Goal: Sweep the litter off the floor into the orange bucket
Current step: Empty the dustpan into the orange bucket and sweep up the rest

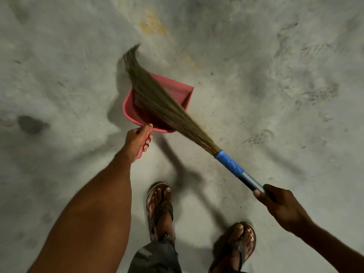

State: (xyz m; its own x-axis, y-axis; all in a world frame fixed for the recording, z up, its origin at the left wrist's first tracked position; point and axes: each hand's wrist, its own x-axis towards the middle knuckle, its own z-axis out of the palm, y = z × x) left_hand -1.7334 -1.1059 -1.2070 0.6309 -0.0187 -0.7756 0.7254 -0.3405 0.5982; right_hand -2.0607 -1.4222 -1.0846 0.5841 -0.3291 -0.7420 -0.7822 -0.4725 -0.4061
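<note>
Standing at the bottom of the view, two feet in sandals [160, 209] rest on the grey floor [256, 115], between the two forearms. The right hand [275, 203] is curled tight round the metal end of the broom [157, 101], thumb on top. From that hand the stick runs ahead and to the left, through a blue wrap [229, 162], into long brown bristles. The left hand [137, 140] grips the handle of the pink dustpan [177, 89], fingers wrapped under it. The pan sits just ahead of that hand, its open edge facing away; whether it touches the floor cannot be told. The bristles lie across the pan's hollow, their blurred tips curling past its far left edge. A few small dark specks [212, 73] dot the floor ahead and right of the pan. Farther off is a yellow stain [151, 24]. Well left of the left hand is a dark patch [29, 124].
</note>
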